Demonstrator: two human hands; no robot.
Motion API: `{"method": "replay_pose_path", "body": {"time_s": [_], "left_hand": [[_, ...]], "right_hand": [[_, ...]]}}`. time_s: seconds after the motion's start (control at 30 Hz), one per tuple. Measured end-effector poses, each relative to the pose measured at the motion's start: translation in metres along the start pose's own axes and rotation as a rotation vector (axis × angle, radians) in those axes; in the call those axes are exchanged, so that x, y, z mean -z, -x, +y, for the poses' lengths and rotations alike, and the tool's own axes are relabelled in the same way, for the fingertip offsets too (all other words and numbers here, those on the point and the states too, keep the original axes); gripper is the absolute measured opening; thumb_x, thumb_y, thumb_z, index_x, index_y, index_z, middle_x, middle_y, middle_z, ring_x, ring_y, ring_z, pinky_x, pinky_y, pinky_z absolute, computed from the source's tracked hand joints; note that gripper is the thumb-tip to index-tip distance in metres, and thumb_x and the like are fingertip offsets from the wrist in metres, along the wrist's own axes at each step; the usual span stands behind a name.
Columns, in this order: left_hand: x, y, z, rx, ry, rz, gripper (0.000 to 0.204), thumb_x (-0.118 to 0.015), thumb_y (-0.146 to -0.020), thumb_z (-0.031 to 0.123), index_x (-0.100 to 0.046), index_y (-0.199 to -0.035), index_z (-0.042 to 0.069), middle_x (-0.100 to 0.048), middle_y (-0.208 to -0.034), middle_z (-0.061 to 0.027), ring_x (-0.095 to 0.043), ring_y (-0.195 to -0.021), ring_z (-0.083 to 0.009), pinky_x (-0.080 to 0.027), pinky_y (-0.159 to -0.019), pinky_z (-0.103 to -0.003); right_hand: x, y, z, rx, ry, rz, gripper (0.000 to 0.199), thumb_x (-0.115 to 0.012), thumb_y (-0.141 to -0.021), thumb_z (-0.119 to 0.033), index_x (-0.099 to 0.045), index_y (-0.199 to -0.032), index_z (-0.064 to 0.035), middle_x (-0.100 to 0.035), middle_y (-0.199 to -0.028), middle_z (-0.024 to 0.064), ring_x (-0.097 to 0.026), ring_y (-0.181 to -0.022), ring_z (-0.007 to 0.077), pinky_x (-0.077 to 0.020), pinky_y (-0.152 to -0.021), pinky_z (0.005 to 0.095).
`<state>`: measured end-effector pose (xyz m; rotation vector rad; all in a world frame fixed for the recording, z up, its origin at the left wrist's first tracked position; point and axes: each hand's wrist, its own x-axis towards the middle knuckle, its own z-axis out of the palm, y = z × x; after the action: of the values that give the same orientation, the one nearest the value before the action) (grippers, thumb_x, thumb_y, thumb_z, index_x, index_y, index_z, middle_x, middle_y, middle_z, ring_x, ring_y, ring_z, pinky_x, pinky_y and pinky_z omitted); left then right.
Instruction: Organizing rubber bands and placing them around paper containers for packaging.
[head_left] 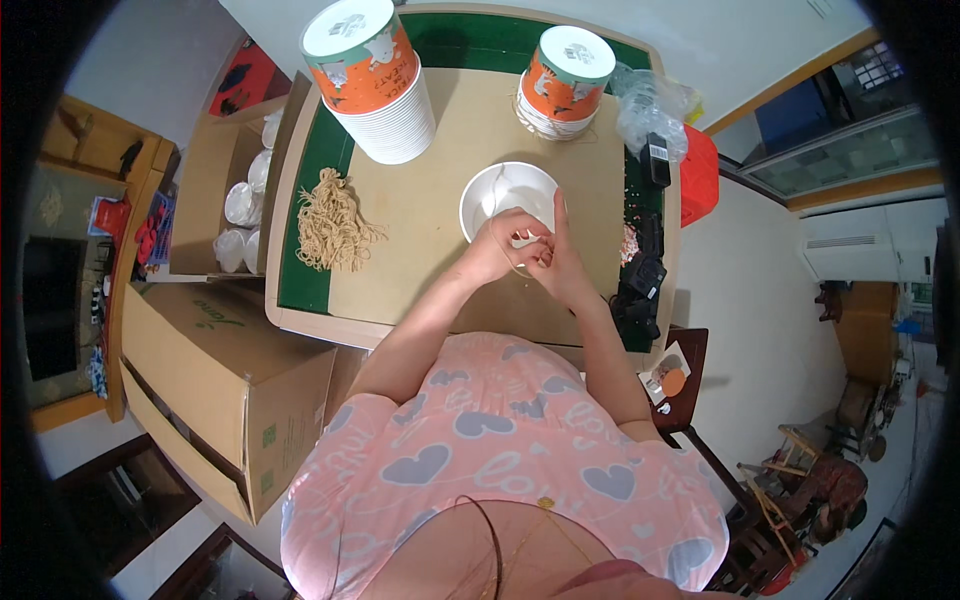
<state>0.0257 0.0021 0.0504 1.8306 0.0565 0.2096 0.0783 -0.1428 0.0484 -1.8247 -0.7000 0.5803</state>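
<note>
Close together over the near rim of a white bowl [480, 197], both hands are working on a thin beige string. My left hand [492, 248] is closed, with the string running across its fingers. My right hand [560, 268] pinches at the string near the left fingertips, its index finger pointing up. The string's loose end hangs into the bowl, and a small loop droops below the hands. Farther left lies a tangled pile of beige strings [336, 222]. My fingers hide part of the bowl and the exact grip.
Tall stacked paper buckets [385, 110] stand at the back left, a shorter stack [563, 85] at the back right. Plastic bags [645, 105] and black devices [640, 285] line the right edge. Cardboard boxes [215, 370] flank the table on the left.
</note>
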Motion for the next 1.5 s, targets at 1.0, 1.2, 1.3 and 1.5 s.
{"method": "replay_pose_path", "body": {"time_s": [1.0, 1.2, 1.3, 1.5], "left_hand": [[0.007, -0.003, -0.018, -0.091, -0.282, 0.060, 0.014, -0.060, -0.079, 0.005, -0.061, -0.093, 0.002, -0.064, -0.081, -0.0111, -0.061, -0.073, -0.0257, -0.048, -0.066, -0.035], [0.018, -0.006, 0.009, 0.216, 0.325, 0.087, 0.015, -0.059, -0.084, 0.001, -0.061, -0.099, -0.001, -0.062, -0.079, -0.0017, -0.055, -0.070, -0.0069, -0.048, -0.067, -0.023], [0.018, -0.002, 0.016, 0.166, 0.249, 0.073, 0.019, -0.059, -0.084, 0.000, -0.061, -0.102, 0.000, -0.062, -0.083, -0.0022, -0.056, -0.072, -0.0076, -0.049, -0.068, -0.024], [0.022, -0.001, 0.006, 0.260, 0.421, -0.093, 0.022, -0.059, -0.082, -0.001, -0.061, -0.103, -0.002, -0.062, -0.089, -0.0045, -0.057, -0.077, -0.0093, -0.049, -0.069, -0.025]], "right_hand": [[-0.041, 0.028, -0.098, 0.575, -0.026, -0.114, 0.010, -0.065, -0.078, -0.004, -0.058, -0.085, -0.0043, -0.060, -0.087, 0.0064, -0.059, -0.082, 0.0190, -0.0456, -0.073, 0.0278], [-0.012, 0.016, -0.046, 0.031, -0.200, 0.303, 0.007, -0.061, -0.082, -0.003, -0.055, -0.086, -0.0041, -0.056, -0.083, 0.0016, -0.057, -0.078, 0.0091, -0.0460, -0.068, 0.0219], [0.004, 0.003, -0.031, 0.050, -0.134, 0.413, 0.005, -0.059, -0.084, -0.002, -0.055, -0.087, -0.0027, -0.056, -0.089, 0.0027, -0.056, -0.078, 0.0082, -0.0470, -0.070, 0.0216], [0.008, 0.003, -0.026, 0.060, -0.118, 0.378, 0.004, -0.058, -0.084, -0.001, -0.055, -0.088, -0.0015, -0.057, -0.099, 0.0064, -0.058, -0.084, 0.0102, -0.0480, -0.074, 0.0231]]}}
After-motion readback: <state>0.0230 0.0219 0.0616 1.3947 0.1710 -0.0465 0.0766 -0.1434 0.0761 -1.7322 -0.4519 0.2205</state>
